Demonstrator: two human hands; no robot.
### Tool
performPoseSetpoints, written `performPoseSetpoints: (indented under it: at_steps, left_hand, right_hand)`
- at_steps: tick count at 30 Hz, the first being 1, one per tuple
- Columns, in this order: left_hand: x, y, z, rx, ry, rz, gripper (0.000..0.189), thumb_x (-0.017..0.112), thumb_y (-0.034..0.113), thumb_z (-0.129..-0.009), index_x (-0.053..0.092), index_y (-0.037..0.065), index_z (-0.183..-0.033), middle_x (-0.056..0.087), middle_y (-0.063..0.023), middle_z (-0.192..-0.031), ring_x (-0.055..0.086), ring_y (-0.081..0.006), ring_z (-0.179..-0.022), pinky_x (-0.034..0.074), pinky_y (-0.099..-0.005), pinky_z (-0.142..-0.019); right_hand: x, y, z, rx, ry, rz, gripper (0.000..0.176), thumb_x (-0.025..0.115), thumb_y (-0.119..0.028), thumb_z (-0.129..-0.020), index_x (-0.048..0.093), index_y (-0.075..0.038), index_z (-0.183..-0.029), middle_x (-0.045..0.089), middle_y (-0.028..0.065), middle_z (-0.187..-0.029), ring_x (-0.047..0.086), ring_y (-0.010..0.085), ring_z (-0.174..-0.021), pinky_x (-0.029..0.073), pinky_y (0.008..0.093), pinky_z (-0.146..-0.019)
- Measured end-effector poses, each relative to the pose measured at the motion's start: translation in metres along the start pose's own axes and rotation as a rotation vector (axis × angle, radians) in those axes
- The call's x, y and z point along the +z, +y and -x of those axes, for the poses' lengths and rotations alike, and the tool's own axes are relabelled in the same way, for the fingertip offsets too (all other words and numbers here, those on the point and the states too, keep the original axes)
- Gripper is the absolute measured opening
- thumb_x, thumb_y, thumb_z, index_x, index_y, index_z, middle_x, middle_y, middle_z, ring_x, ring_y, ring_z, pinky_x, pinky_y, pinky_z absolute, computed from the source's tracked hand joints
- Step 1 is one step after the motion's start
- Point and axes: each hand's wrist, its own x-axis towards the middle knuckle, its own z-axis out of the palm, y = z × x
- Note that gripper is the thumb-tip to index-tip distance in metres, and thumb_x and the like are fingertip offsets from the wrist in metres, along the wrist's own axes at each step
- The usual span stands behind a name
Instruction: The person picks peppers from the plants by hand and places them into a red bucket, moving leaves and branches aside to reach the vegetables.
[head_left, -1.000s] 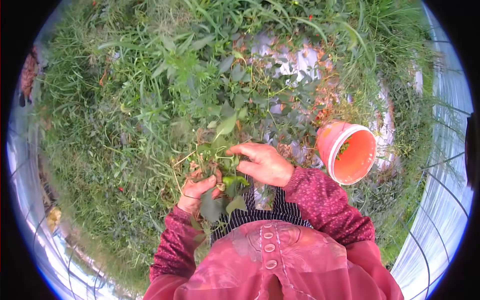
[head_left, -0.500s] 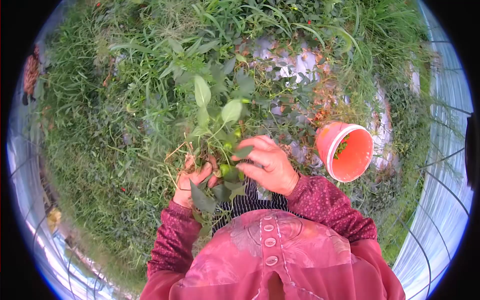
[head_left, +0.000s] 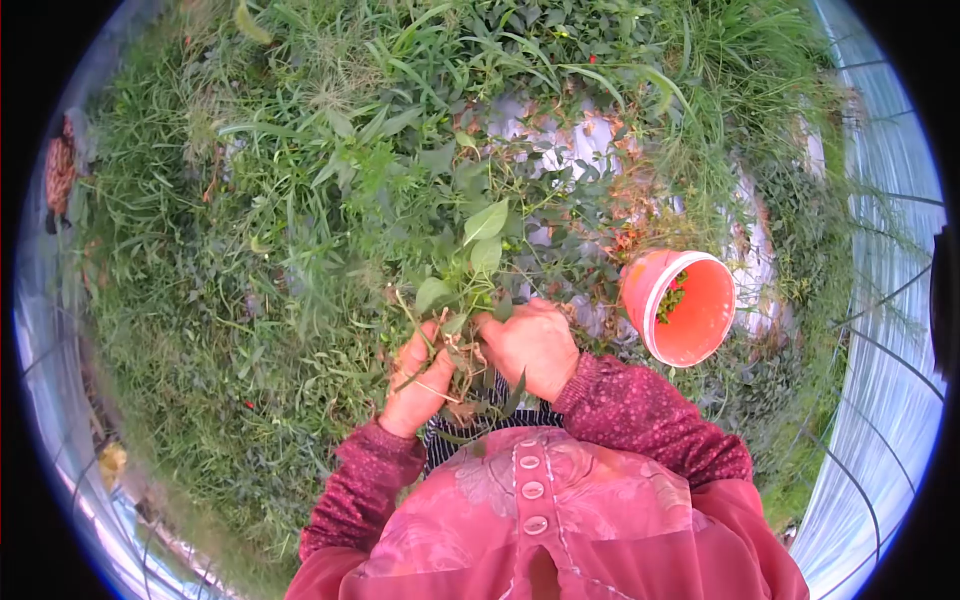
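In front of my body, my left hand is closed round the stems of a leafy green pepper plant, with dry brown twigs tangled beside the fingers. Close on its right is my right hand, its fingers curled in against the foliage. What those fingers grip is hidden behind the back of the hand. Broad pale leaves stick up above both hands. To the right, an orange-red bucket with a white rim lies tilted, and small green and red peppers show inside it.
Dense grass and weeds surround me. Pale plastic sheeting shows through dry leaves ahead. A translucent film wall with thin ribs curves along the right. A reddish-brown bundle is at the far left.
My left hand has moved right, nearer the right hand, and the plant has shifted with it. My right hand's fingers have curled closed. The green peppers seen between the hands are now hidden.
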Motion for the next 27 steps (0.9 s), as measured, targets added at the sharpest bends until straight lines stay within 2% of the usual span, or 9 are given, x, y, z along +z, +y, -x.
performPoseSetpoints:
  at_steps: [2,4,6,8,12,18,20,24,27]
  left_hand:
    - [0.002,0.021,-0.004,0.087,0.022,-0.29,0.031,0.053,0.003,-0.089,0.051,0.005,-0.12,0.061,-0.0042,-0.098,0.057,-0.0124,-0.086,0.046,-0.0242,-0.073]
    - [-0.005,0.032,-0.004,-0.062,0.145,0.464,0.031,0.053,0.003,-0.089,0.051,0.006,-0.12,0.061,-0.0047,-0.093,0.057,-0.0133,-0.077,0.048,-0.0262,-0.065]
    - [-0.029,0.054,-0.008,-0.184,0.123,0.397,0.028,0.064,0.009,-0.082,0.055,0.008,-0.108,0.054,0.0008,-0.072,0.048,-0.0099,-0.053,0.042,-0.023,-0.05]
    - [-0.045,0.064,-0.008,-0.304,0.141,0.496,0.031,0.067,0.021,-0.08,0.056,0.007,-0.106,0.053,0.0002,-0.068,0.047,-0.0107,-0.051,0.043,-0.0247,-0.049]
    - [-0.06,0.072,-0.002,-0.383,0.09,0.797,0.022,0.06,0.032,-0.085,0.057,0.01,-0.086,0.049,0.004,-0.06,0.053,-0.0133,-0.058,0.046,-0.028,-0.053]
    - [-0.111,-0.004,-0.006,-0.227,-0.19,0.823,0.033,0.042,0.037,-0.096,0.04,0.007,-0.083,0.035,0.004,-0.049,0.029,-0.0062,-0.037,0.038,-0.024,-0.042]
    - [-0.117,-0.016,-0.008,-0.204,-0.204,0.803,0.033,0.041,0.037,-0.097,0.041,0.007,-0.082,0.034,0.0047,-0.049,0.03,-0.006,-0.036,0.04,-0.0231,-0.044]
    - [-0.122,-0.026,0.0,-0.245,-0.146,0.867,0.032,0.047,0.035,-0.094,0.046,0.003,-0.089,0.051,-0.0064,-0.07,0.043,-0.0116,-0.043,0.046,-0.0301,-0.052]
    - [-0.109,-0.004,0.007,-0.352,0.043,0.875,0.033,0.053,0.033,-0.09,0.05,0.001,-0.095,0.056,-0.0167,-0.097,0.052,-0.0195,-0.057,0.049,-0.0375,-0.06]
  right_hand:
    - [0.011,0.012,0.001,0.019,0.013,0.142,0.023,0.061,-0.024,-0.075,0.059,-0.011,-0.094,0.06,0.0097,-0.068,0.062,0.0266,-0.067,0.048,0.0409,-0.063]
    - [0.015,0.046,0.008,0.144,-0.047,0.047,0.023,0.06,-0.025,-0.076,0.059,-0.008,-0.091,0.06,0.0136,-0.069,0.062,0.028,-0.068,0.048,0.0397,-0.059]
    - [0.021,0.075,0.022,0.119,0.067,-0.15,0.02,0.06,-0.021,-0.081,0.056,-0.005,-0.092,0.061,0.01,-0.07,0.063,0.0233,-0.066,0.049,0.036,-0.058]
    - [0.02,0.084,0.025,0.518,-0.113,-1.177,0.018,0.061,-0.015,-0.084,0.052,-0.004,-0.095,0.062,0.0072,-0.077,0.061,0.0149,-0.066,0.049,0.0325,-0.056]
    - [0.027,0.071,0.02,0.392,0.021,-1.503,0.019,0.061,-0.016,-0.087,0.051,-0.005,-0.098,0.057,0.0009,-0.078,0.054,0.0085,-0.063,0.045,0.0239,-0.055]
    - [0.004,0.049,0.007,0.462,-0.063,-1.431,0.012,0.062,-0.017,-0.087,0.062,-0.005,-0.084,0.052,-0.0038,-0.067,0.048,0.0038,-0.064,0.041,0.0202,-0.057]
    - [-0.006,0.035,-0.001,0.216,0.197,-1.341,0.014,0.06,-0.018,-0.088,0.062,-0.004,-0.089,0.055,-0.0031,-0.071,0.052,0.0053,-0.067,0.044,0.0216,-0.06]
    - [-0.02,0.023,-0.016,-0.085,0.366,-0.905,0.014,0.059,-0.013,-0.084,0.062,-0.005,-0.095,0.061,0.0044,-0.088,0.059,0.0175,-0.083,0.048,0.0285,-0.074]
    - [-0.028,0.02,-0.025,-0.061,0.381,-0.794,0.02,0.059,-0.013,-0.081,0.061,-0.007,-0.1,0.059,0.0078,-0.099,0.059,0.0238,-0.09,0.048,0.0322,-0.078]
